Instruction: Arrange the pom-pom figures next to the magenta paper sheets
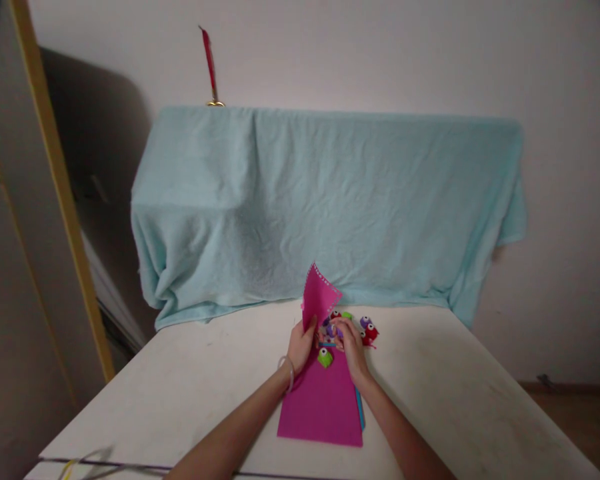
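Note:
A magenta foam sheet (323, 400) lies on the white table (190, 393), its far end curled upward with a row of small holes punched along the edge. My left hand (300, 347) grips that raised end. My right hand (349, 343) rests on a small purple craft punch (331, 329) beside the raised edge. A green punch (325, 357) sits on the sheet between my hands. More small punches, purple and red (368, 329), lie just right of my right hand. A blue sheet's edge (361, 410) shows under the magenta one.
A light blue cloth (325, 207) drapes over a long bulky object against the wall behind the table. A red stick (210, 63) stands upright on top of it at the left. A tall panel with a yellow edge (60, 193) leans at the left.

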`<state>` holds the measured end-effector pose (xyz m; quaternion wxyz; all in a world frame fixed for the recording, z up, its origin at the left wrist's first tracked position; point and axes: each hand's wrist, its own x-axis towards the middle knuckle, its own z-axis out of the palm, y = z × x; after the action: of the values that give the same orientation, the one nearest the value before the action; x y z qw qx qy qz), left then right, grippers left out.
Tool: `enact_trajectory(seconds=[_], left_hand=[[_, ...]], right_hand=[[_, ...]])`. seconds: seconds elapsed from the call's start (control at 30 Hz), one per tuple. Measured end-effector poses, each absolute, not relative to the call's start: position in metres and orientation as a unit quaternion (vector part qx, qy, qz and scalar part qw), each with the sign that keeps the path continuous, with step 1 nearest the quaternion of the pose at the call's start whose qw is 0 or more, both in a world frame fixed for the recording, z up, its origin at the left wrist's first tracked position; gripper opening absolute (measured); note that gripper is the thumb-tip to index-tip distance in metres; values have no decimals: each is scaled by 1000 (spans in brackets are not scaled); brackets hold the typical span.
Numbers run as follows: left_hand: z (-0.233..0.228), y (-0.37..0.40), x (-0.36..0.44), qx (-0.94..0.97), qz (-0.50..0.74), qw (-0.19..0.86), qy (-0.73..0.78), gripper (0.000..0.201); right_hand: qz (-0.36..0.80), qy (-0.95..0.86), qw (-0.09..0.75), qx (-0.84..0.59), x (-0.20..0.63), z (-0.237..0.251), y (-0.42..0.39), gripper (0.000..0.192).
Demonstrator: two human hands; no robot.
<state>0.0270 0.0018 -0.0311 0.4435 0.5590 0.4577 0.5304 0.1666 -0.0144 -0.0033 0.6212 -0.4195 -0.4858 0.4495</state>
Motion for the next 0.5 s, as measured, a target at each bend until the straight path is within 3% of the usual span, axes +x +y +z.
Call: enact_trajectory(seconds=[0.4, 0.5], left_hand=[[-24, -1, 27, 515, 568, 434, 473, 58], [-21, -3, 27, 507, 573, 430, 479, 59]], right_hand=[[415, -522, 621, -412, 159, 1, -23, 52], [422, -524, 617, -409, 160, -6, -20, 50]])
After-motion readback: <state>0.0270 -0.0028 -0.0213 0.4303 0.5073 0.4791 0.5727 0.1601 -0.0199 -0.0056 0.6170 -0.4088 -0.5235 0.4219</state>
